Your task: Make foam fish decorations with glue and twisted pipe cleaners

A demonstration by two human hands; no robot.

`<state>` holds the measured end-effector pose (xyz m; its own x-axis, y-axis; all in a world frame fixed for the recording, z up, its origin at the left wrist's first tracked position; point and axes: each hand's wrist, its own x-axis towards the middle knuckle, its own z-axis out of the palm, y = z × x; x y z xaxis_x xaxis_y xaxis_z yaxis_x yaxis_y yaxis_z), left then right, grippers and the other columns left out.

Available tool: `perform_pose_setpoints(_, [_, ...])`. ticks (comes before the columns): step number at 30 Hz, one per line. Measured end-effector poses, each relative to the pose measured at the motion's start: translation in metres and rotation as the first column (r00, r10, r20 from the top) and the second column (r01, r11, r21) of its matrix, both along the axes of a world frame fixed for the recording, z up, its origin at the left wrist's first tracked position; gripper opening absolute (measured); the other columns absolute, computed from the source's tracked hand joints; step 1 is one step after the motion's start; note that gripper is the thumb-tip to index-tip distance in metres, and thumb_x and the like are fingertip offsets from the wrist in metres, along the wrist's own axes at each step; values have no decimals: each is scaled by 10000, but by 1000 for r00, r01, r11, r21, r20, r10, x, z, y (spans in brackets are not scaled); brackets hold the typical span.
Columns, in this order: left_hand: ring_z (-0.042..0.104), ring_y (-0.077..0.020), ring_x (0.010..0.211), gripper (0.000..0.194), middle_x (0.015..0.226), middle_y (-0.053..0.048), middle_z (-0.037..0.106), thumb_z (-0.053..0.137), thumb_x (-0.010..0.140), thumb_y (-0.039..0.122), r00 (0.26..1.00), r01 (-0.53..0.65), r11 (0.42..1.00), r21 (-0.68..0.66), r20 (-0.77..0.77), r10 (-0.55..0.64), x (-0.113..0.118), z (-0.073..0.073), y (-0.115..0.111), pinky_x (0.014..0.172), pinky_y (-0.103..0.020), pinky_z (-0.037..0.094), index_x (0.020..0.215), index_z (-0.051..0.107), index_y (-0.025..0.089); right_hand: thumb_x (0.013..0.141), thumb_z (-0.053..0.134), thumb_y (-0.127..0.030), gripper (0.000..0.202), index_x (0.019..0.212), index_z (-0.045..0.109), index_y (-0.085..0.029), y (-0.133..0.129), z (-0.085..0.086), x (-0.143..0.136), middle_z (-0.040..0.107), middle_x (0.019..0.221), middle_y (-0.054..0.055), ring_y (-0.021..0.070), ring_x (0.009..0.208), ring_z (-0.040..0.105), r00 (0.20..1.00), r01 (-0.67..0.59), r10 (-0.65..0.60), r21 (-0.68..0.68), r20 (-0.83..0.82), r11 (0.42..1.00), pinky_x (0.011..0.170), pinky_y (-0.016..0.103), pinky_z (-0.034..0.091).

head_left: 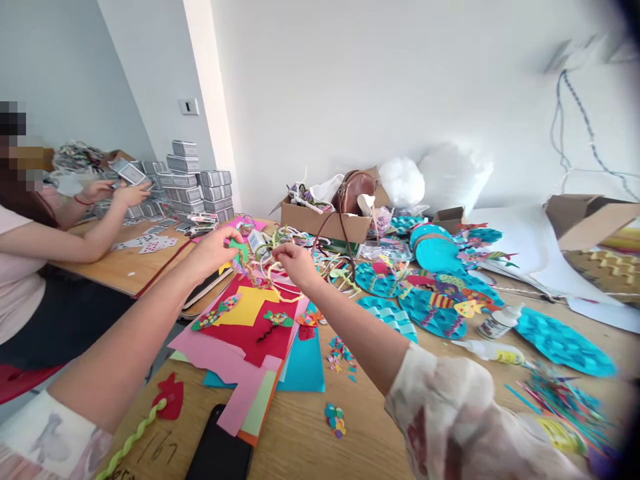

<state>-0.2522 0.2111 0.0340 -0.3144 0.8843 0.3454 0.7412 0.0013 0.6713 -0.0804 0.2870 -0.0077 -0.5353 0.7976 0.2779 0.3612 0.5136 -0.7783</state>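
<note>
Green material: one small piece (239, 249) is pinched between the thumb and fingers of my left hand (216, 252), raised over the far end of the red sheet (240, 343). My right hand (299, 268) is just beside it, fingertips drawn together; whether a thin strand lies between them, I cannot tell. A pale yellow strand (274, 285) hangs below, near both hands, and a tangle of white cords (327, 252) lies beyond. On the sheets nearer me: a spotted fish cut-out (219, 312), a green-headed fish (279, 319) and a black wavy strand (267, 335). Step in hand, as I judge it: handling the green piece in the air, both hands working close together. Next move, my estimate: it calls for a steady left pinch and a light, precise right fingertip grip, kept clear of the loose cords
</note>
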Motion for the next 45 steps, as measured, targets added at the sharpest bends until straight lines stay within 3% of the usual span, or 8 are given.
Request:
perform_pose_setpoints(5, [536, -149, 591, 196, 642, 36, 568, 546, 577, 249, 959, 195, 981, -7, 212, -189, 47, -4, -1, 546, -239, 391, 765, 546, 194, 724, 634, -259, 169, 869, 584, -191, -53, 17, 46, 623, 813, -9, 140, 759, 556, 998, -47, 41, 193, 39, 980, 659, 236, 397])
perform_pose_setpoints(13, [480, -114, 558, 179, 668, 38, 518, 539, 690, 273, 910, 308, 951, -6, 294, -293, 105, -10, -15, 476, -205, 360, 853, 583, 212, 721, 567, -157, 52, 736, 540, -199, -63, -2, 87, 565, 592, -60, 100, 562, 539, 995, 82, -82, 1, 60, 997, 487, 180, 341])
perform_pose_setpoints(20, [596, -166, 761, 495, 912, -15, 590, 579, 746, 484, 601, 463, 883, 82, 703, -381, 138, -6, -45, 724, -347, 523, 1176, 491, 255, 769, 499, -180, 68, 730, 551, -201, -70, -1, 116, 615, 587, -38, 112, 568, 588, 976, 209, -209, 1, 68, 978, 489, 178, 363])
perform_pose_setpoints(23, [602, -197, 870, 592, 983, -32, 602, 658, 680, 447, 672, 418, 907, 52, 654, -347, 154, -9, -52, 737, -344, 529, 1199, 452, 251, 764, 502, -187, 75, 724, 563, -208, -78, 4, 122, 635, 647, -11, 143, 642, 592, 956, 270, -277, 86, 95, 959, 532, 205, 353])
perform_pose_setpoints(27, [603, -183, 817, 605, 933, -18, 608, 679, 605, 353, 790, 269, 959, 85, 551, -271, 168, -17, -50, 684, -304, 529, 1156, 463, 233, 790, 493, -220, 89, 796, 582, -219, -90, 12, 126, 663, 762, 34, 190, 738, 598, 939, 291, -318, 194, 130, 937, 587, 242, 336])
perform_pose_setpoints(31, [597, -162, 768, 542, 899, -5, 597, 625, 609, 260, 807, 230, 963, 137, 527, -268, 169, -26, -43, 689, -296, 526, 1133, 487, 234, 809, 480, -231, 99, 802, 579, -220, -96, 15, 129, 664, 767, 45, 200, 735, 596, 934, 294, -329, 225, 140, 929, 581, 250, 312])
perform_pose_setpoints(36, [590, -151, 751, 506, 955, -7, 590, 580, 633, 225, 797, 247, 953, 178, 521, -304, 170, -30, -38, 664, -270, 521, 1133, 507, 241, 769, 513, -205, 54, 732, 550, -217, -91, 9, 130, 618, 676, 5, 167, 659, 559, 942, 309, -327, 185, 77, 933, 556, 238, 298])
perform_pose_setpoints(45, [546, -146, 653, 434, 747, 38, 561, 536, 678, 245, 900, 233, 962, 144, 342, -269, 172, -31, -41, 626, -245, 463, 1110, 570, 246, 715, 538, -205, 115, 632, 458, -212, -77, -2, 125, 483, 584, -69, 106, 579, 463, 931, 327, -329, -41, -159, 944, 521, 201, 317])
